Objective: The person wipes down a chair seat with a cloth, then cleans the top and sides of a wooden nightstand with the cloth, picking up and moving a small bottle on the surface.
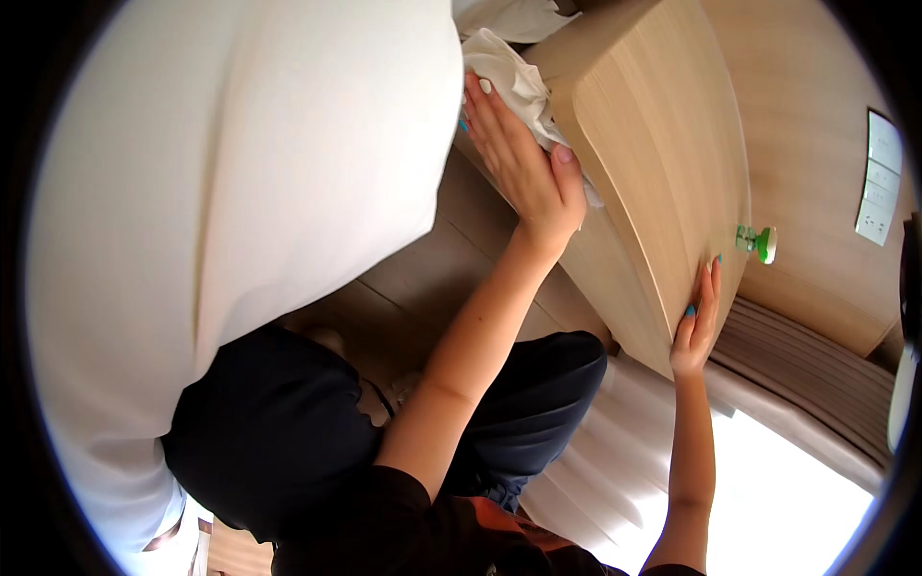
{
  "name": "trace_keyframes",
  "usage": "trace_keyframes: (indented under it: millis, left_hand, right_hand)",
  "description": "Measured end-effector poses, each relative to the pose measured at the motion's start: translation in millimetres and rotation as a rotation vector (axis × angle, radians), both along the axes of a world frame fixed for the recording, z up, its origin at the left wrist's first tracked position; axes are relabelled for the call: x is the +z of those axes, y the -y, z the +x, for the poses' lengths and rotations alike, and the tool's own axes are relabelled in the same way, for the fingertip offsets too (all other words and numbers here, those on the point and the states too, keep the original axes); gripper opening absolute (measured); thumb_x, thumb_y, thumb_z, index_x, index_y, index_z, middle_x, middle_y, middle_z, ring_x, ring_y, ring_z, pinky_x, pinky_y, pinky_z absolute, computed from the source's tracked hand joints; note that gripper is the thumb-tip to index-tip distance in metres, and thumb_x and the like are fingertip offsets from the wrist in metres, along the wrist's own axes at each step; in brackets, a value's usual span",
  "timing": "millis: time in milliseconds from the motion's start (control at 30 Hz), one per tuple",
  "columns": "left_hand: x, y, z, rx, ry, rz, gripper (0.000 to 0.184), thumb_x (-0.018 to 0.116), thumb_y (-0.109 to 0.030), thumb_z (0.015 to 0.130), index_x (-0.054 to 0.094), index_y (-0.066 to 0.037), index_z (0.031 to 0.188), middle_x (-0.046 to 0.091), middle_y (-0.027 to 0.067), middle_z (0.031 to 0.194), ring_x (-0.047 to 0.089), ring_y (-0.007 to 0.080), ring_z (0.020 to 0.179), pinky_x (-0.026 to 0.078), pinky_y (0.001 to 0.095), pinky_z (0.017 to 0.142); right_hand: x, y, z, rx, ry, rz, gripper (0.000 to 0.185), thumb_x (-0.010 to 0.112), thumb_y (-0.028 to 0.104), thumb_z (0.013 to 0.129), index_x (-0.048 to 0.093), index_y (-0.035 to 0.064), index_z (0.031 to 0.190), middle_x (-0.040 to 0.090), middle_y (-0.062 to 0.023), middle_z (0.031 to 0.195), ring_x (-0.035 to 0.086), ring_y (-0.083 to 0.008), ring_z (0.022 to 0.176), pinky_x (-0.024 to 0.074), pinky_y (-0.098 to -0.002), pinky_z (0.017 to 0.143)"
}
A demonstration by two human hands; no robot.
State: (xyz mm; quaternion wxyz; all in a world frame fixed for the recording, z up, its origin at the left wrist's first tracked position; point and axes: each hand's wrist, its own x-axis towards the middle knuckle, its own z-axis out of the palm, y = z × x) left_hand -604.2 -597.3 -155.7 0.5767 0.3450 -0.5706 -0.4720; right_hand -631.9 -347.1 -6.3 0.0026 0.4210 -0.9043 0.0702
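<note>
My left hand (528, 173) presses a white cloth (514, 82) against the side of a light wooden cabinet (663, 144), between the cabinet and a white-covered bed. Its fingers are stretched over the cloth, and the thumb lies near the cabinet's rounded edge. Part of the cloth is hidden under the palm. My right hand (701, 317) rests on the cabinet's far corner with fingers extended and holds nothing visible. A small clear green container with a white and green top (762, 244) stands on the cabinet, just beyond my right fingertips.
The bed's white cover (317, 163) fills the left side. My dark-trousered knees (552, 384) are bent close to the cabinet over a brown tiled floor (384, 298). A switch panel (878, 178) is on the wall, and a curtain (797, 374) hangs by a bright window.
</note>
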Motion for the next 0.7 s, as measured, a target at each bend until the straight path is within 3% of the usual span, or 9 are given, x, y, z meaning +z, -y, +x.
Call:
trace_keyframes:
  millis: [267,367,467,567,600,700]
  left_hand:
    - [-17.4,-116.4,0.8,-0.084,-0.045,-0.008,0.076,0.036,-0.044,0.091,0.016,0.009,0.140,0.009,0.0406,0.142,0.009,0.0538,0.134,0.006,0.0592,0.107]
    - [-39.6,-182.5,-3.4,-0.111,-0.016,-0.103,0.064,0.040,-0.046,0.089,0.038,0.003,0.131,0.023,0.0371,0.140,0.016,0.0517,0.133,0.007,0.0580,0.108]
    - [-59.8,-234.5,5.4,-0.175,0.108,-0.382,0.046,0.047,-0.047,0.087,0.053,-0.011,0.114,0.039,0.0224,0.135,0.024,0.0428,0.133,0.010,0.0549,0.109]
    - [-75.1,-257.1,11.3,-0.316,0.123,-0.607,0.041,0.052,-0.047,0.083,0.055,-0.017,0.109,0.041,0.0125,0.135,0.023,0.0383,0.133,0.009,0.0549,0.110]
    - [-80.3,-263.4,10.4,-0.304,0.094,-0.615,0.029,0.057,-0.045,0.079,0.058,-0.022,0.097,0.049,0.0058,0.124,0.028,0.0342,0.130,0.011,0.0525,0.110]
    - [-89.0,-265.0,6.1,-0.302,0.051,-0.637,0.031,0.054,-0.046,0.082,0.058,-0.020,0.098,0.048,0.0080,0.126,0.027,0.0350,0.130,0.011,0.0523,0.109]
  right_hand:
    - [-2.5,5.3,1.6,0.071,-0.040,-0.001,0.047,0.031,0.018,0.093,0.042,-0.0042,0.133,0.034,-0.0227,0.143,0.029,-0.0382,0.134,0.0211,-0.0452,0.110]
    - [-2.3,3.8,1.4,0.076,-0.056,0.013,0.048,0.031,0.014,0.091,0.040,-0.0037,0.134,0.036,-0.0212,0.142,0.028,-0.0388,0.135,0.0207,-0.0465,0.110]
    - [-2.4,3.0,0.9,0.085,-0.088,0.023,0.049,0.030,0.010,0.089,0.039,-0.0034,0.135,0.036,-0.0208,0.142,0.028,-0.0390,0.135,0.0206,-0.0467,0.111]
    - [-0.6,2.9,2.6,0.110,-0.117,0.032,0.050,0.031,0.009,0.088,0.037,-0.0032,0.136,0.035,-0.0206,0.142,0.028,-0.0394,0.135,0.0203,-0.0475,0.111]
    - [-0.1,2.6,1.4,0.128,-0.126,0.037,0.049,0.032,0.011,0.089,0.037,-0.0030,0.136,0.035,-0.0206,0.143,0.027,-0.0396,0.135,0.0203,-0.0481,0.110]
    - [4.0,11.3,-3.2,0.270,-0.186,0.075,0.051,0.038,0.020,0.091,0.036,-0.0023,0.137,0.033,-0.0205,0.144,0.025,-0.0406,0.135,0.0183,-0.0510,0.110]
